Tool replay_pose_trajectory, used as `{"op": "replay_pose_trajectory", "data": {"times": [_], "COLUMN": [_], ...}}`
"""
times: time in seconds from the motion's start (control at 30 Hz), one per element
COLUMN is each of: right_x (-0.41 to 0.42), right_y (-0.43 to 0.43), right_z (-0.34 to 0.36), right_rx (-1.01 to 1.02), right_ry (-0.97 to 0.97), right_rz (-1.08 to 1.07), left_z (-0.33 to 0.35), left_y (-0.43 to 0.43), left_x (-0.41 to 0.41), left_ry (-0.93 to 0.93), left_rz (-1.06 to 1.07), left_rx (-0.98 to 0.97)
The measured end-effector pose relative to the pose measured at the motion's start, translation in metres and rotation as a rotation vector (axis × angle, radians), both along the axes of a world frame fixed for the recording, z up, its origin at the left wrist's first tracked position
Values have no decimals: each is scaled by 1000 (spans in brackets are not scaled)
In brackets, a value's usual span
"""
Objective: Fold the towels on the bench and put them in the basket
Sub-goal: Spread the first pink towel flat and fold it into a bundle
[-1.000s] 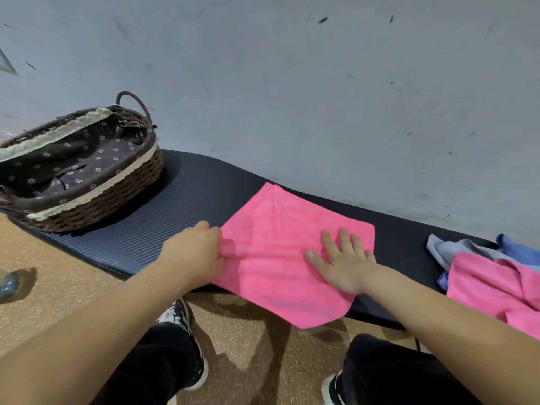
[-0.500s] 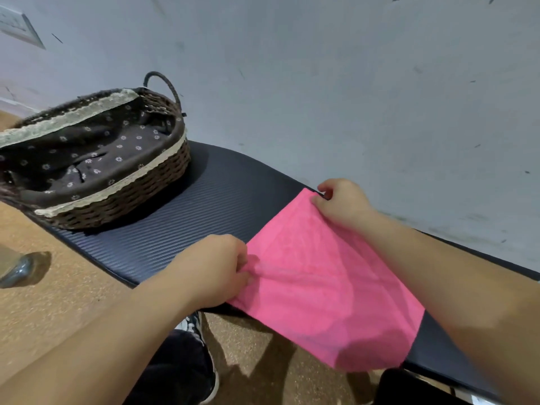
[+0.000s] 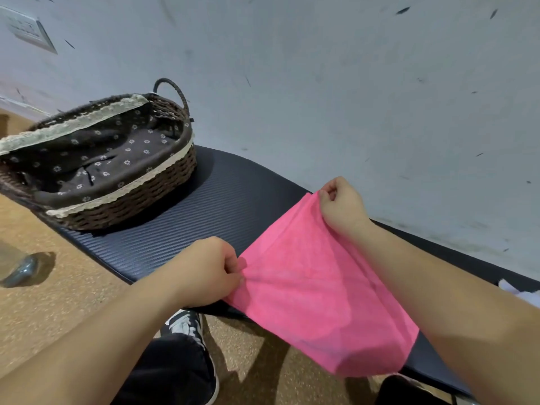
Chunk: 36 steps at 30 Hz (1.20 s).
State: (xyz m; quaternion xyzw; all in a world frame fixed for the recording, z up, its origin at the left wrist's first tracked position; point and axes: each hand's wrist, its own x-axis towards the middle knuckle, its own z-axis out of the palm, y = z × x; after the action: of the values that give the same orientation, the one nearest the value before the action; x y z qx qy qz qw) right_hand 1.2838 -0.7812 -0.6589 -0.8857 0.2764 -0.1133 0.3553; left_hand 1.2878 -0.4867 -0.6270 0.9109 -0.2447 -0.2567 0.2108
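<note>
A: Head view. Pink towel [image 3: 315,290] lies on the dark bench [image 3: 187,229], its near part hanging off the front edge above the floor [image 3: 58,302]. Both hands on it.

B: Grip?

A: Left hand [image 3: 204,273] closed, pinching the towel's left near edge between thumb and fingers. Right hand [image 3: 342,209] closed too, pinching the far corner by the wall [image 3: 321,83] and lifting it slightly off the bench. Cloth pulled fairly taut between them; creases radiate from the left pinch.

B: Basket?

A: Wicker basket [image 3: 140,197] at the left end of the bench, well apart from the towel. Dark flowered liner, lace trim. No towel showing inside it.

B: Step, in your reading?

A: Looks like the start of a fold, two left corners held. Not yet folded.

B: What could go wrong?

A: Much of the cloth overhangs the front. If the hands carry their edge across, the unsupported right end may drag or slide off toward the floor. The two pinches are at unequal heights, so edges could meet skewed and the fold come out crooked. The thin cloth could slip out of a fingertip pinch under tension.

B: Anything else?

A: A sliver of pale cloth [image 3: 514,290] at the right edge of frame; cannot tell what it is.
</note>
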Motion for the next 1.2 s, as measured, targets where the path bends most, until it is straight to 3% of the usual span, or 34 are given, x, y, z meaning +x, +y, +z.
{"op": "replay_pose_trajectory", "data": {"times": [0.2, 0.53, 0.83, 1.0, 1.1, 1.2], "right_x": [21, 19, 10, 8, 11, 16], "right_y": [2, 8, 11, 2, -2, -2], "right_z": [0, -5, -3, 1, 4, 3], "right_rx": [-66, -297, -69, 97, 84, -28], "right_ry": [117, 284, -26, -75, -34, -14], "right_rz": [-44, 75, 87, 60, 102, 98], "left_z": [4, -3, -1, 6, 6, 0], "left_y": [6, -2, -9, -4, -3, -1], "left_x": [10, 1, 3, 2, 1, 5], "left_ry": [25, -135, 5, 137, 173, 43], "left_rz": [106, 66, 101, 151, 173, 138], "left_rx": [40, 150, 103, -90, -162, -118]}}
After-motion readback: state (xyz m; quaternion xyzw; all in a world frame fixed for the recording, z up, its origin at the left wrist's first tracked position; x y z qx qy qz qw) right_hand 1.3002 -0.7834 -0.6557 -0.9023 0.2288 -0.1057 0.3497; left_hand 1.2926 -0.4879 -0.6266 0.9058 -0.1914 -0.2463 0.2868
